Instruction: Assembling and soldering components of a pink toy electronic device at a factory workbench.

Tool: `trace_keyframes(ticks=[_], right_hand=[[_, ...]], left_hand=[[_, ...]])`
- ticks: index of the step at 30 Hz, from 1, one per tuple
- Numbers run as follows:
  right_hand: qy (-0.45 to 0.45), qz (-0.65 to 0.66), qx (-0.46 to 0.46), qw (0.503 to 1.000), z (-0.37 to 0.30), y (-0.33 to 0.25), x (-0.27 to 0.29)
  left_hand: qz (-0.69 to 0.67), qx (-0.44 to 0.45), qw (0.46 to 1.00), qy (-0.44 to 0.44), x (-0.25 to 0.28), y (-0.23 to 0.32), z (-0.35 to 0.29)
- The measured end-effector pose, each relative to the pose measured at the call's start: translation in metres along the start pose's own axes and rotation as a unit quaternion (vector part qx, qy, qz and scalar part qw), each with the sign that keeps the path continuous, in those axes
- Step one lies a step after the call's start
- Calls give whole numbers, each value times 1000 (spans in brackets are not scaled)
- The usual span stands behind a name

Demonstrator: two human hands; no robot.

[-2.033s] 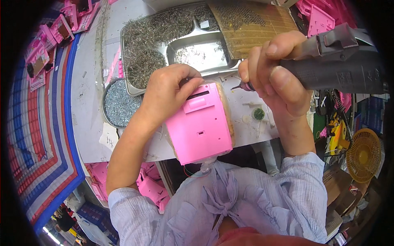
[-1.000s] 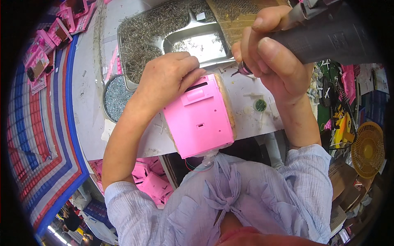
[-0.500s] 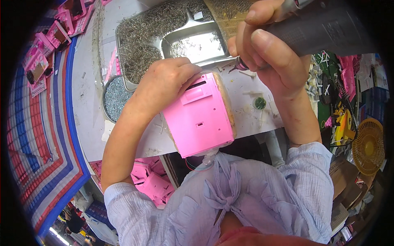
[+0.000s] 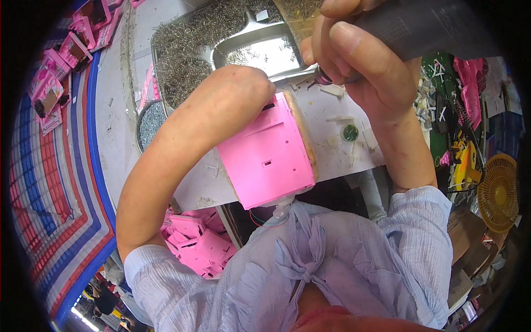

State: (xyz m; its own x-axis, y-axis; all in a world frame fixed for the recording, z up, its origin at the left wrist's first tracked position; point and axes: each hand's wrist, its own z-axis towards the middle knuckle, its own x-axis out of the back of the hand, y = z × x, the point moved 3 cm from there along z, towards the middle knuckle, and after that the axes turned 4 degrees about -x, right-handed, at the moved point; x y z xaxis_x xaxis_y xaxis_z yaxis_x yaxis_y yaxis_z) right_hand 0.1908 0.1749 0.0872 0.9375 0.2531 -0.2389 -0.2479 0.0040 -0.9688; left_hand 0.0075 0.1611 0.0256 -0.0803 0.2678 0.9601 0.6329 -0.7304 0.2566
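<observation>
A flat pink plastic case (image 4: 271, 157) lies on a tan padded block (image 4: 301, 124) at the table's front edge, with small holes and a slot in its face. My left hand (image 4: 246, 91) is bent over the case's upper left corner. Its fingers are curled in and mostly hidden, so what they pinch cannot be seen. In my right hand (image 4: 370, 61) is a dark electric screwdriver (image 4: 426, 33), gripped around its body. The screwdriver's bit points down and left, above the table and apart from the case.
A metal compartment tray (image 4: 215, 52) with many small springs stands behind the case. Left of it is a round dish (image 4: 150, 126) of small screws. A green round piece (image 4: 349, 133) and white plastic bits lie to the right. Pink parts (image 4: 202, 243) are piled below the table.
My left hand has lifted off the case's face and curled at its upper corner, with the forearm swung across. The screwdriver has shifted slightly up and left in view.
</observation>
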Motion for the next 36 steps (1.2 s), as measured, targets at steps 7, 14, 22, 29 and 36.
trace_keyframes(ticks=[7,14,22,29,36], right_hand=[[-37,12,36,999,-2,-4,1],[-117,136,111,977,-15,3,4],[-291,99,87,948,-50,8,-1],[-291,104,69,949,-61,0,-13],[-282,111,97,948,-77,-20,-31]], left_hand=[[-48,48,997,-23,13,0,8],[-303,242,882,268,30,10,-79],[-565,277,712,311,-44,64,-151],[-378,234,855,268,-37,102,-132],[-793,229,519,224,-60,141,-95]])
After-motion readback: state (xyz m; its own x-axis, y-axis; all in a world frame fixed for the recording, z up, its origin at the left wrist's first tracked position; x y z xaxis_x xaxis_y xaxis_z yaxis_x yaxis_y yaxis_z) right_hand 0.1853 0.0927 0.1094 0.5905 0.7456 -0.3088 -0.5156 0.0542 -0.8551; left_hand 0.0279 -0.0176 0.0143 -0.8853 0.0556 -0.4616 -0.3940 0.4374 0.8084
